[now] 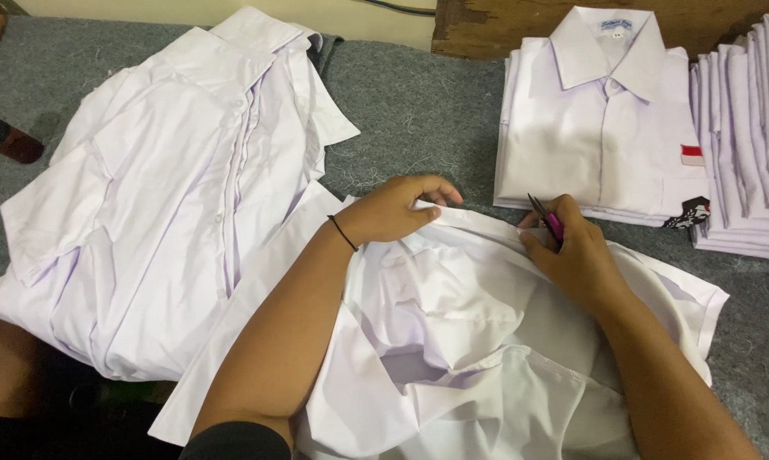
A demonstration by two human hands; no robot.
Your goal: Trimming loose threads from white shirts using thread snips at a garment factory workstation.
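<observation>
Already, folded white shirts are stacked upper right; a loose heap waits left. At centre, the left hand pinches the white shirt's edge, while the right hand grips pink-handled snips.

Both forearms run up from the bottom edge toward twelve o'clock, the left leaning toward one o'clock and the right toward eleven, so the two converge. The left hand lies palm down with its fingers curled and the tips pressed together at its three o'clock side, a thin dark band circling the wrist. The right hand sits at three o'clock from the left one, back of the hand up, fingers bunched in a pinch toward ten o'clock.
</observation>
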